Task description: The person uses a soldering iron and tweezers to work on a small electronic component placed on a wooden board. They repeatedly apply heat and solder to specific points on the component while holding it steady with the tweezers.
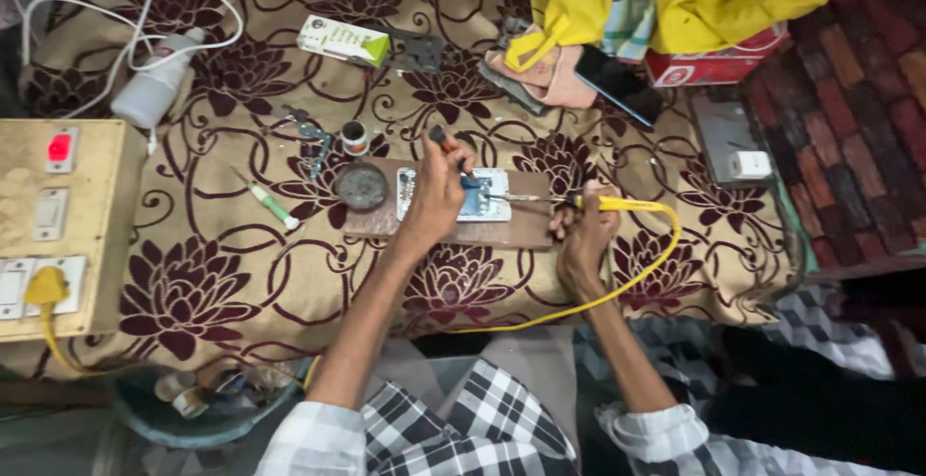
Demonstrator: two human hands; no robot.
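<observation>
Here the opened phone [479, 196] lies on a wooden board [511, 233]. The left hand [436, 187], fingers closed on a dark tool [446, 142], rests on the phone; the right hand [582, 230] grips a yellow-corded soldering iron [540, 200], its tip over the phone.

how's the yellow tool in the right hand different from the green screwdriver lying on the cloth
The yellow tool is gripped in the right hand and trails a yellow cord; the green screwdriver lies loose with no cord. The tool's tip reaches over the wooden board; the screwdriver sits left of it. Both are slim.
</observation>
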